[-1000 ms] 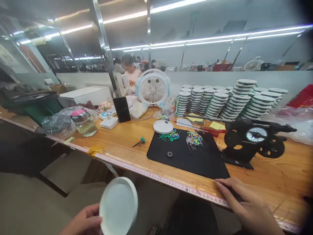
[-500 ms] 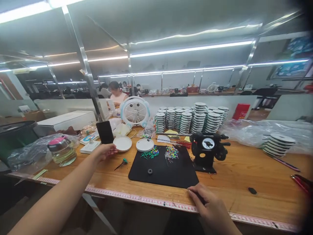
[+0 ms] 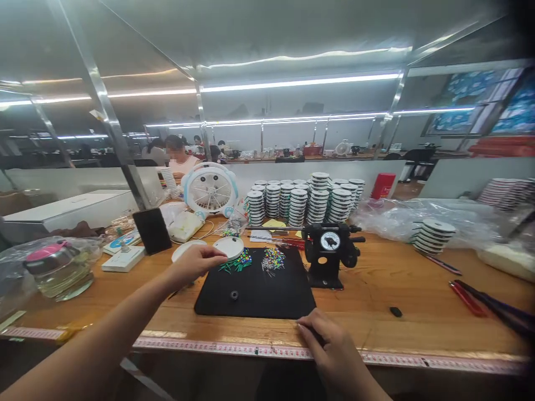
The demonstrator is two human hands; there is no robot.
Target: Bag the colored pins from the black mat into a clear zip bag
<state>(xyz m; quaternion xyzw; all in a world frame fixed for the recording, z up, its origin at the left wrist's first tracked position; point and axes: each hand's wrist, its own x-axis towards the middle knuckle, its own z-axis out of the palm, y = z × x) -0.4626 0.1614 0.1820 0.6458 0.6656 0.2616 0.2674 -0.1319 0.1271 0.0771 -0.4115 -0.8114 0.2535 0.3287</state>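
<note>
My left hand [image 3: 195, 263] reaches out over the wooden bench, fingers loosely curled, with nothing visible in it. Its fingertips are close to a white disc [image 3: 229, 246] at the black mat's [image 3: 267, 298] back-left corner. A second white disc [image 3: 183, 250] lies flat just behind the hand, partly hidden by it. My right hand [image 3: 334, 350] rests palm down on the bench's front edge, touching the mat's near right corner. On the mat lie two piles of coloured pins [image 3: 272, 259] and a small black ring [image 3: 234, 294].
A black hand winder with a dial [image 3: 330, 250] stands right of the mat. Stacks of white spools [image 3: 305, 200], a small fan [image 3: 210, 190], a dark phone [image 3: 152, 230] and a pink-lidded jar [image 3: 58, 267] line the back and left. Red-handled tools [image 3: 468, 298] lie right. Another person sits behind the fan.
My left hand carried a white disc up from below the bench, set it down near the phone, then let go and shifted right toward the other disc. The right hand stayed at the edge.
</note>
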